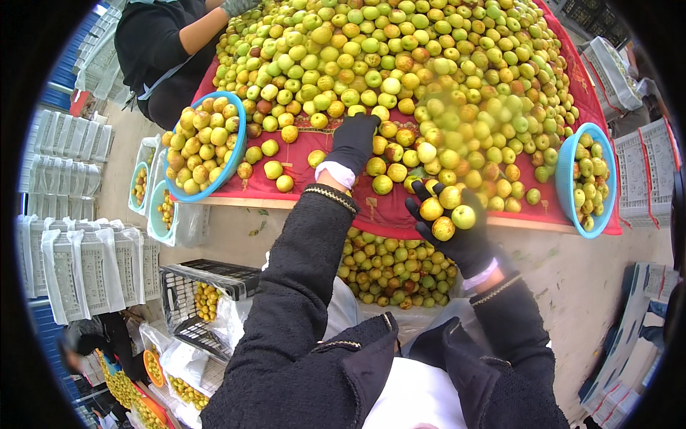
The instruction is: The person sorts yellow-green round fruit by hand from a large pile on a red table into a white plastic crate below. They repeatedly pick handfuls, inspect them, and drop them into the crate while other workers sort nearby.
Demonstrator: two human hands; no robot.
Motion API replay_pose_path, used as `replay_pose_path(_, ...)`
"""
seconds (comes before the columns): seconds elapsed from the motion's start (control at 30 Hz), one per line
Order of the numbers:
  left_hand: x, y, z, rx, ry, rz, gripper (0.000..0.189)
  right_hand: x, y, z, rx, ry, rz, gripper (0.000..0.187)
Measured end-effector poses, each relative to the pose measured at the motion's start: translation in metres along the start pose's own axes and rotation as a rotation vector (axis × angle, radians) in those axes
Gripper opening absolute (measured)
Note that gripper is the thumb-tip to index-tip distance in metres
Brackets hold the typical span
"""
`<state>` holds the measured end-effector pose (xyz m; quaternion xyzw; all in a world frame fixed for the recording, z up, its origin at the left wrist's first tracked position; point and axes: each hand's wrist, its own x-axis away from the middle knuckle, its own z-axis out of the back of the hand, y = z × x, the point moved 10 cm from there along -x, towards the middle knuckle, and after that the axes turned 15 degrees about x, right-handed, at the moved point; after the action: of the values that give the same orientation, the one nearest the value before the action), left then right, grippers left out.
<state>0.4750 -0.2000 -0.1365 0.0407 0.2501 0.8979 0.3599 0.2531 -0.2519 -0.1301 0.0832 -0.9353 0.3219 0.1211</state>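
A large heap of yellow-green jujubes (370, 59), some with brown patches, covers a table with a red cloth (300, 146). My left hand (353, 137), in a black glove, is back-up at the heap's near edge, its fingers bent down against the fruit. The hand itself hides its fingertips, so any grip there is unclear. Palm up over the table's front edge, my right hand (466, 241), also black-gloved, cradles several jujubes (444, 228) on its palm and fingers. Loose jujubes (382, 184) lie between both hands.
Blue baskets of jujubes stand at the table's left (241, 145) and right (612, 182) corners. Below the front edge sits a container of jujubes (399, 268). A co-worker's arm (203, 33) reaches in at upper left. A black crate (179, 305) and stacked white crates (91, 268) stand left.
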Motion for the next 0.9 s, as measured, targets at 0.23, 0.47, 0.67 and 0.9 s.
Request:
replay_pose_path(0.23, 0.023, -0.011, 0.007, 0.102, -0.134, 0.063, 0.036, -0.002, -0.009, -0.01, -0.003, -0.147, 0.12, 0.046)
replay_pose_path(0.47, 0.045, 0.062, 0.024, 1.696, 0.101, -0.064, 0.013, -0.015, -0.012, -0.031, -0.128, -0.202, 0.138, 0.064)
replay_pose_path(0.67, 0.071, 0.095, 0.013, 1.319, 0.044, -0.193, 0.027, -0.018, -0.015, -0.04, 0.011, -0.185, 0.177, 0.064)
replay_pose_path(0.9, -0.011, -0.07, 0.098, 0.57, 0.58, -0.078, 0.029, -0.022, -0.022, -0.021, 0.294, -0.055, 0.239, 0.063)
